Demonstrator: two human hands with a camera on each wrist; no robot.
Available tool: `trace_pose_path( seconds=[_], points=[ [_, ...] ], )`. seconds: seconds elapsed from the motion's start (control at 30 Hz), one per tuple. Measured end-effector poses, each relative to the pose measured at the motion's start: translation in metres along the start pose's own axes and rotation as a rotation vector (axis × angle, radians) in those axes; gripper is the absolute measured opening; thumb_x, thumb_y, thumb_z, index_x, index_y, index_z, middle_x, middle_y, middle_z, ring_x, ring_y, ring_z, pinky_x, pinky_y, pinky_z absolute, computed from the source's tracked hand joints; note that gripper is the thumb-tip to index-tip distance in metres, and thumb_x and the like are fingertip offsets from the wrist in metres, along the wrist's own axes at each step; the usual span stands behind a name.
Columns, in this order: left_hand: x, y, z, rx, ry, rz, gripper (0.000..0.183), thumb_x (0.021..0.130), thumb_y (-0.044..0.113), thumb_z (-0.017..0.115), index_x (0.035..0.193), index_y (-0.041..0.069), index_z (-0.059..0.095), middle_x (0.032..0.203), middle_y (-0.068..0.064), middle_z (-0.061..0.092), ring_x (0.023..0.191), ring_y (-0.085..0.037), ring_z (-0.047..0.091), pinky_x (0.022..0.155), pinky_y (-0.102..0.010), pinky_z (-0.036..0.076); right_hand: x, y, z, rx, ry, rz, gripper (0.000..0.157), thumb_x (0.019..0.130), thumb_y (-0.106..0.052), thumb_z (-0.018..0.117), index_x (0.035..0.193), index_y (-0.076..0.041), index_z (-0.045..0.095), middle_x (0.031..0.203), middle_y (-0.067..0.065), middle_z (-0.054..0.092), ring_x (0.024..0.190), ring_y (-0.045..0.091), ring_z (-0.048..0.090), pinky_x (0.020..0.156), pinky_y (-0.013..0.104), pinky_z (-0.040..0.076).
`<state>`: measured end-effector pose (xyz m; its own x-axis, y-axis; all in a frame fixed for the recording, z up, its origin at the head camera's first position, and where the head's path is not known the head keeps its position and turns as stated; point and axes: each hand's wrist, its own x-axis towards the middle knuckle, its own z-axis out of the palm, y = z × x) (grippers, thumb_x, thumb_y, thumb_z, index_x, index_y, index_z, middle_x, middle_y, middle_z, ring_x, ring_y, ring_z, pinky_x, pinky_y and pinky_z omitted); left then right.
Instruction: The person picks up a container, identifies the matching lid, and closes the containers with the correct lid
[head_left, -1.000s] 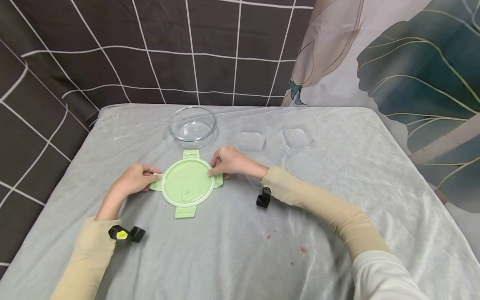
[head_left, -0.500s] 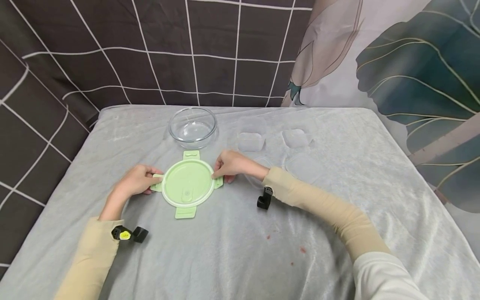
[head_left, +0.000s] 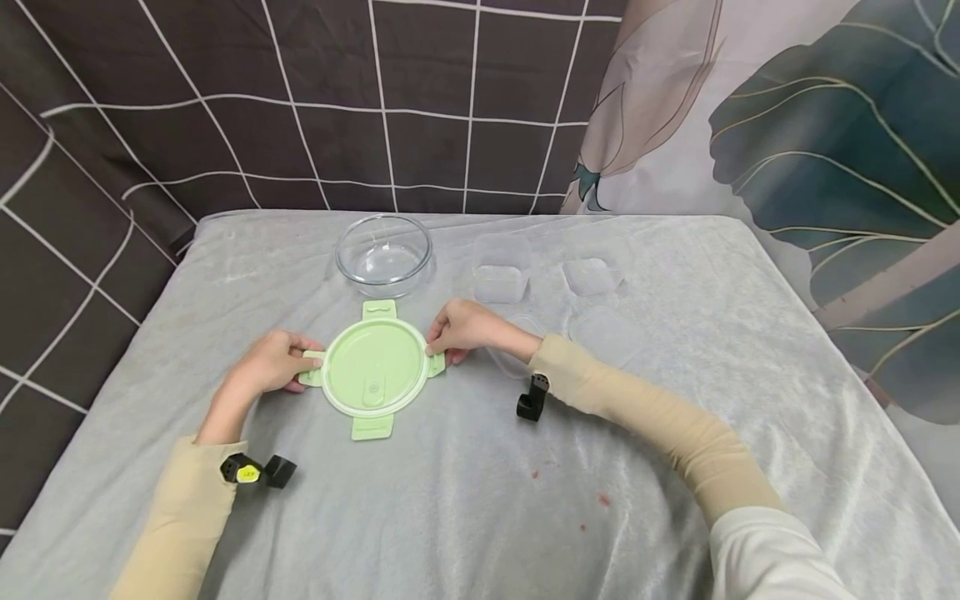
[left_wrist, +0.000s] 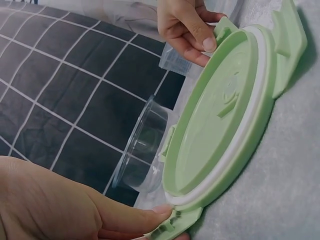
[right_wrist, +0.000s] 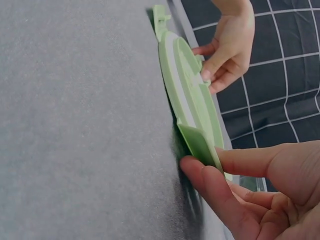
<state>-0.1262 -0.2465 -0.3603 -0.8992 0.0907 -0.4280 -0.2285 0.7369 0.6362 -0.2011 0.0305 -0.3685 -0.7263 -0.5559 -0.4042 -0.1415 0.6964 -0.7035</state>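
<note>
A round green lid (head_left: 377,367) with a white sealing ring and side flaps lies over the grey cloth, its ring side up. My left hand (head_left: 272,363) pinches the flap at its left, thumb on top, as the left wrist view shows with the thumb on the green flap (left_wrist: 176,224). On the opposite side my right hand (head_left: 462,327) pinches the right flap. In the right wrist view, thumb and fingers (right_wrist: 220,187) of that hand sit on both faces of the flap. A round clear glass bowl (head_left: 384,257) stands just behind the lid.
Right of the bowl stand two small clear square containers, one nearer (head_left: 501,282) and one farther right (head_left: 591,275). Clear round lids (head_left: 606,335) lie in front of them, partly behind the right forearm. A dark checked curtain (head_left: 315,100) hangs behind the table.
The right hand's thumb has slid outward from the lid's rim onto the right flap. The left hand keeps its hold, and the lid stays almost in the same place.
</note>
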Motion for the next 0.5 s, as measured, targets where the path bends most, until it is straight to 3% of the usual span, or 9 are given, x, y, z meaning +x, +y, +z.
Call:
trace_pose_path(
  seconds=[0.3, 0.5],
  points=[
    [-0.005, 0.002, -0.002, 0.036, -0.026, 0.069, 0.039, 0.093, 0.008, 0.061, 0.122, -0.017, 0.055, 0.071, -0.005, 0.060, 0.060, -0.006, 0.061, 0.057, -0.024, 0.057, -0.006, -0.003, -0.002, -0.032, 0.035, -0.014, 0.018, 0.085, -0.011, 0.072, 0.099, -0.001, 0.073, 0.066, 0.007, 0.069, 0.045, 0.007, 0.058, 0.053, 0.026, 0.058],
    [-0.007, 0.005, -0.005, -0.004, -0.033, 0.083, 0.042, 0.093, 0.007, 0.059, 0.125, -0.018, 0.052, 0.072, -0.005, 0.054, 0.065, -0.005, 0.062, 0.060, -0.022, 0.057, -0.015, -0.009, -0.008, -0.020, 0.063, -0.010, 0.026, 0.083, -0.012, 0.075, 0.105, 0.001, 0.071, 0.068, 0.009, 0.070, 0.046, 0.007, 0.059, 0.057, 0.030, 0.059]
  ],
)
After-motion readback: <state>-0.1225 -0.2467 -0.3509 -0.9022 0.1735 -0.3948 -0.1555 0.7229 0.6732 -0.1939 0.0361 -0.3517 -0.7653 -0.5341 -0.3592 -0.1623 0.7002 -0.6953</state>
